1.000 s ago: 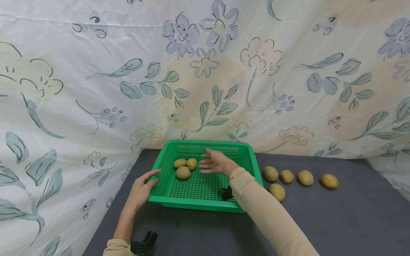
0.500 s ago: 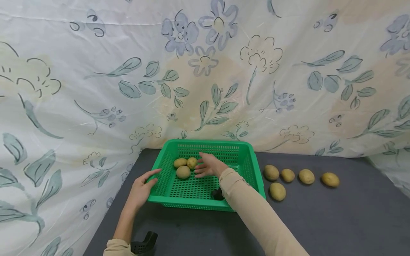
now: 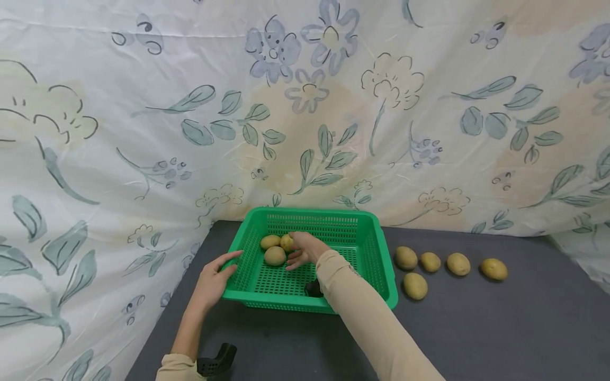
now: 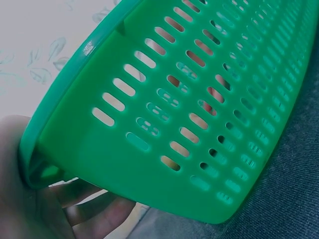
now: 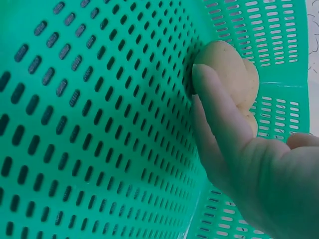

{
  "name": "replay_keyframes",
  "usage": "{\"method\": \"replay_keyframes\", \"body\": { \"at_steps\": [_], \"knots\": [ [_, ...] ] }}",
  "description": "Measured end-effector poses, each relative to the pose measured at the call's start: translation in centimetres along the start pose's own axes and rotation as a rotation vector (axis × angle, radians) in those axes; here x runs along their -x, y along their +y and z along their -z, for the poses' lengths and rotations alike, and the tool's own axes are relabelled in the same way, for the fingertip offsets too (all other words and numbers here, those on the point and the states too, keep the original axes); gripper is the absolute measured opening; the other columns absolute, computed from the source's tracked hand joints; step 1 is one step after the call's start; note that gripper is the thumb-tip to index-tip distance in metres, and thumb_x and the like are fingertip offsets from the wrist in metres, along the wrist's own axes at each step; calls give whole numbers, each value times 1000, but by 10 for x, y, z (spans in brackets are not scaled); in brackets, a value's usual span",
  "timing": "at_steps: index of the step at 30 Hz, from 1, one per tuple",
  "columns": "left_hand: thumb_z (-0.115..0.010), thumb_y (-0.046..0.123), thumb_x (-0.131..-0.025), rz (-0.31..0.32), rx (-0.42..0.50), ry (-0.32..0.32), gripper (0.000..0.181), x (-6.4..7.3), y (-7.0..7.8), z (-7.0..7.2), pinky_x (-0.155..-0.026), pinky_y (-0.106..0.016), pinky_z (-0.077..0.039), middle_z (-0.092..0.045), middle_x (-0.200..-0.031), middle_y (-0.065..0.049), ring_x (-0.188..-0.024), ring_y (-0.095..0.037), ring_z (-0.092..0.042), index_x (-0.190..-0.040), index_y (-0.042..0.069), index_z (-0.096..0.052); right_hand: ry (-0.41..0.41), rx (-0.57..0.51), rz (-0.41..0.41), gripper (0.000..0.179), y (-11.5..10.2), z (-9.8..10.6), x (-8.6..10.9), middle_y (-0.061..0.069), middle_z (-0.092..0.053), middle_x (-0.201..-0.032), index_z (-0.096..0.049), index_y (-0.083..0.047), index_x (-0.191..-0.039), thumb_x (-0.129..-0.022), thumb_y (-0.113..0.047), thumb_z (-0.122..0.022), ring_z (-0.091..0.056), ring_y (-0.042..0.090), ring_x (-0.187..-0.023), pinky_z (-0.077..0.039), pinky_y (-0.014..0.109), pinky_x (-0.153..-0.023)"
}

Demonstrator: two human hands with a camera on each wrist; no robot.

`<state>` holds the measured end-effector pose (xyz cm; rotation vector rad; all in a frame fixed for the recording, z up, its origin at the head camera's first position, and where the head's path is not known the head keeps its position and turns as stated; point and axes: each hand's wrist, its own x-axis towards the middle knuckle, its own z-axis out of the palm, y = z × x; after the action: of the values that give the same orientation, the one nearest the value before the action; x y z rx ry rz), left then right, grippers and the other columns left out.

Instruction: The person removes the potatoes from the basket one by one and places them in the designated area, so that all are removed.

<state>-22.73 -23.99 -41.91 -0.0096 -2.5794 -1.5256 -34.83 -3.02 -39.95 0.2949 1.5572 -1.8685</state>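
Note:
A green perforated plastic basket (image 3: pixel 376 254) stands on the dark table. Inside, toward its left end, three potatoes lie clustered: an oval one (image 3: pixel 270 243), a yellowish one (image 3: pixel 286 242) and a rounder one (image 3: pixel 275 256) in front. My right hand (image 3: pixel 310 247) is inside the basket, fingers extended and spread a little at the right side of these potatoes. In the right wrist view its fingers (image 5: pixel 219 104) overlap the nearest potato (image 5: pixel 224 67). At the basket's left side my left hand (image 3: pixel 212 280) holds the rim (image 4: pixel 55 94), with several fingers showing outside the wall in the left wrist view.
Right of the basket, several loose potatoes lie on the table, the closest being one (image 3: pixel 406 257) near the basket's wall and another (image 3: pixel 415 286) in front of it. A floral cloth (image 3: pixel 333 106) hangs behind the table and along its left side.
My right hand has moved left and slightly down inside the basket, from its middle up to the potatoes. The left hand stays at the rim.

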Motion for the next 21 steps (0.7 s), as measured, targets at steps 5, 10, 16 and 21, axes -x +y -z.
{"method": "replay_keyframes", "body": {
  "at_steps": [5,10,16,21],
  "knots": [
    [-47,12,-101,1,-19,2,37,0,1,-1,-93,-50,-36,-37,-146,-19,-130,-35,-37,-138,10,-52,-12,4,-25,61,2,-1,-1,40,-25,-140,-19,16,-142,-104,-28,-37,-31,51,-128,-40,58,-94],
    [-47,12,-101,2,-29,-6,37,-1,2,0,-89,-47,-36,-37,-146,-19,-129,-35,-38,-138,10,-52,-73,32,-28,61,3,-6,-2,40,-26,-140,-19,12,-145,-104,-28,-39,-31,51,-129,-42,56,-93],
    [-48,12,-101,-4,-21,-4,37,-2,2,0,-89,-46,-36,-38,-146,-19,-120,-34,-44,-138,10,-52,-92,99,7,59,2,-16,-2,34,-23,-144,-15,4,-149,-103,-18,-44,-30,52,-129,-44,56,-91],
    [-48,12,-101,4,-32,5,37,-2,1,-1,-79,-41,-35,-41,-144,-17,-81,-29,-45,-137,11,-53,-86,268,19,64,3,-23,-3,33,-25,-144,-13,0,-151,-99,-11,-50,-40,54,-120,-48,54,-87]
  ]
}}
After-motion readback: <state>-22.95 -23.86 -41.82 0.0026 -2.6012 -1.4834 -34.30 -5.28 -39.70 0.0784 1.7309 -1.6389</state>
